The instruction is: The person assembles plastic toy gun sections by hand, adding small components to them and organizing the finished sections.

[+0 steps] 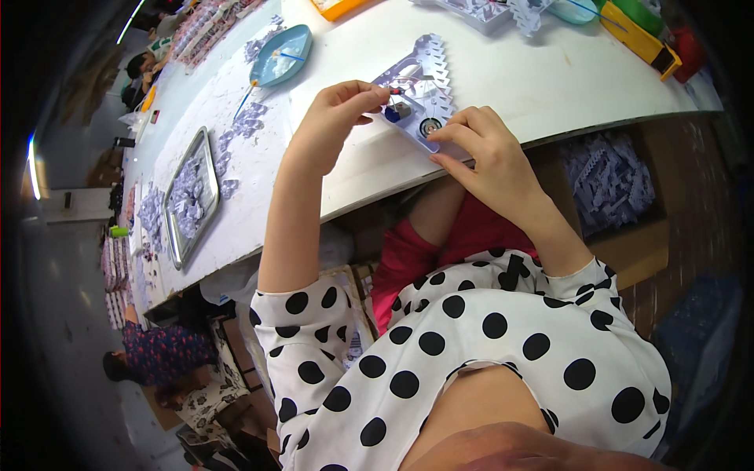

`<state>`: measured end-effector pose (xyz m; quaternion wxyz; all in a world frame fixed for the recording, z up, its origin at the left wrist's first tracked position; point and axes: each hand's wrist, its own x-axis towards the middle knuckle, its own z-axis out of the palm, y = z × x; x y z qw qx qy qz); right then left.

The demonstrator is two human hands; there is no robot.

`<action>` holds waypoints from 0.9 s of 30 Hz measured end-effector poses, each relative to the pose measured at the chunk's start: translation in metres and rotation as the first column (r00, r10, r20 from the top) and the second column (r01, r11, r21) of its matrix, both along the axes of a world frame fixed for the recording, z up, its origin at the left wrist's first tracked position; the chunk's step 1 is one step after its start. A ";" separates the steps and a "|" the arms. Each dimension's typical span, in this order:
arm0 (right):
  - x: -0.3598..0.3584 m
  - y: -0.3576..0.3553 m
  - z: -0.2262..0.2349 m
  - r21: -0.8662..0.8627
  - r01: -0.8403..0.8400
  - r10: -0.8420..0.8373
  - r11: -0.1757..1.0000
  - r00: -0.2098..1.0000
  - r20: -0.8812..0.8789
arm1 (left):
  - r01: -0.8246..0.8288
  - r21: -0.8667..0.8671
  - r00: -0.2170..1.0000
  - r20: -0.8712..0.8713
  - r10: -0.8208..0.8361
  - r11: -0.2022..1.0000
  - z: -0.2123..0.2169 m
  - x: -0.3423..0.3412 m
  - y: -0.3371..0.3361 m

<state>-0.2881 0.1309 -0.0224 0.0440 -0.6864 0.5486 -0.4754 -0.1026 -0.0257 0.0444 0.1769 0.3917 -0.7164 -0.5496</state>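
Observation:
A lavender plastic shell (416,85) with a jagged, saw-toothed edge lies open near the table's front edge. Inside it show a round black-and-silver part (429,126), a dark blue block (395,112) and thin wires. My left hand (336,118) is closed in a pinch over the shell's left side, with a small red-and-black piece (395,92) at its fingertips; its exact kind is too small to tell. Thumb and bent fingers of my right hand (488,149) grip the shell's near end, beside the round part.
Left of my hands stand a blue dish (283,56) with a thin blue stick and a metal tray (212,188) of lavender pieces. A yellow holder (640,35) stands far right. Below the table edge is a cardboard box (636,243) of lavender parts. Other people sit at left.

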 end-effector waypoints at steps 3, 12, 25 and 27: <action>0.001 -0.001 0.004 0.010 0.004 -0.004 1.000 1.000 -0.008 | 0.042 0.181 0.981 -0.192 -0.006 0.983 0.011 0.011 -0.006; 0.004 -0.012 0.007 -0.009 0.009 -0.010 1.000 1.000 -0.029 | -0.085 0.181 0.996 0.026 0.081 0.980 0.014 0.011 -0.003; 0.021 -0.017 0.025 -0.202 -0.005 -0.020 0.979 0.993 -0.118 | -0.118 0.233 0.937 -0.296 0.186 0.965 -0.023 0.054 0.038; 0.034 -0.026 0.025 -0.244 -0.063 0.025 0.968 0.988 -0.154 | -0.132 0.193 0.927 -0.323 0.190 0.972 -0.021 0.055 0.043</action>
